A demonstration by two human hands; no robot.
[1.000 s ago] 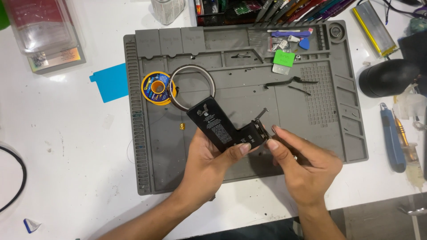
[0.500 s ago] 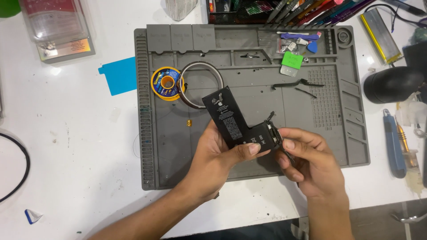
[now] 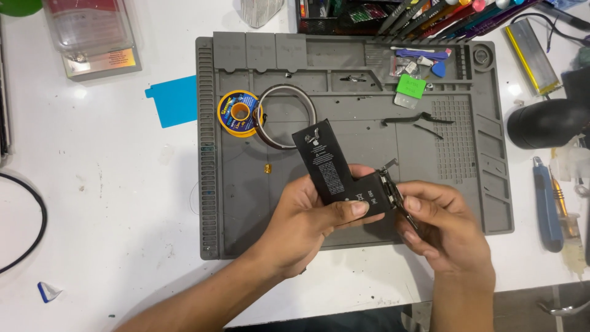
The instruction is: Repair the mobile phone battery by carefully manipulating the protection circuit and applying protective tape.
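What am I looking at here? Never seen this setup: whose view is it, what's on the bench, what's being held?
There is no machine: a person works with bare hands, filmed by a camera on their head looking down. On the white table lies a grey rubber work mat with a yellow solder spool, a ring of brown tape and a small green card. The left hand grips a flat black L-shaped battery; the right hand pinches the metal strip at the battery's edge.
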